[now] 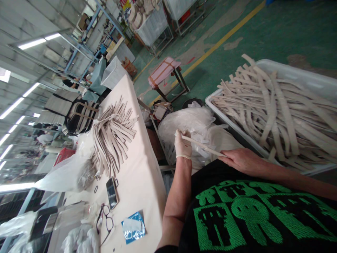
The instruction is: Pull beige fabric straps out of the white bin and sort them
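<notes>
A narrow beige fabric strap (201, 144) is stretched between my two hands in front of my body. My left hand (183, 147), in a pale glove, is closed around one end. The bare right hand (235, 160) grips the strap's other end, close to my black shirt. Beyond my right hand stands a white plastic bin (295, 73) heaped with similar loose straps (276, 109). On the cream-covered table (143, 168) to my left lies a fanned bundle of straps (113, 130), gathered near its far end.
On the table are a phone (112, 193), eyeglasses (105, 219) and a blue packet (133, 226). Clear plastic bags (184, 121) fill the gap between table and bin. A pink-topped stool (164, 72) stands on the green floor. A person (68, 81) is far off.
</notes>
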`<state>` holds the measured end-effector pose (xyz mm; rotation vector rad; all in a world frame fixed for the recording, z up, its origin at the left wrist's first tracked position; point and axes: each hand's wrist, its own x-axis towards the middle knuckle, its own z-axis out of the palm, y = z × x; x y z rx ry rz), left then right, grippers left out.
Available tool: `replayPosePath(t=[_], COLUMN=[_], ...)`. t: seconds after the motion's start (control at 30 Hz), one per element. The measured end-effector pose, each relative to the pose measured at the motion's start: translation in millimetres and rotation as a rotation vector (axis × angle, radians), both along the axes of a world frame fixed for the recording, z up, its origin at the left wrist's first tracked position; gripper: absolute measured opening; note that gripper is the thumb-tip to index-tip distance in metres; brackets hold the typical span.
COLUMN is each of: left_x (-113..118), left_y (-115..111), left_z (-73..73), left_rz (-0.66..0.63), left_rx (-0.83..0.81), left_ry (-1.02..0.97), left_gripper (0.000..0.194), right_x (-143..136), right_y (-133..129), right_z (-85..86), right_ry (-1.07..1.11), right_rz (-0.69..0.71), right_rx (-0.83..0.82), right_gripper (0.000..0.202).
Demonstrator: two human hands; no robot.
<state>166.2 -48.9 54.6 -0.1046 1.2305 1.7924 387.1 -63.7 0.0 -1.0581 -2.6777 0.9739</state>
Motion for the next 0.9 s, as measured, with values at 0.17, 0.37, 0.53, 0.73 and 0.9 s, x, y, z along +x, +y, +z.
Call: replayPosePath(t=[0.17, 0.37, 0.53, 0.73, 0.9], left_x=[-1, 6, 7, 4, 6], left_y=[-2, -7, -9, -2, 3], left_z=[-10.5, -15.3, -15.0, -15.0, -12.5], left_rz=[0.043, -0.021, -0.045, 0.072, 0.039], left_rx=[0.019, 0.027, 0.065, 0.037, 0.082], left_ry=[0.101, 0.090, 0.083, 0.071, 0.138], left_gripper=[0.023, 0.025, 0.025, 0.018, 0.021], right_x=[0, 1, 2, 1, -2], right_y=[2, 6, 7, 4, 2], right_z=[0.8, 4.1, 5.8, 4.1, 5.4], right_ry=[-0.023, -0.136, -0.171, -0.074, -0.057], right_rz=[-0.065, -0.145, -0.118, -0.076, -0.008], right_rx=[0.002, -0.029, -0.017, 0.029, -0.003], right_gripper=[0.040, 0.039, 0.041, 0.040, 0.039])
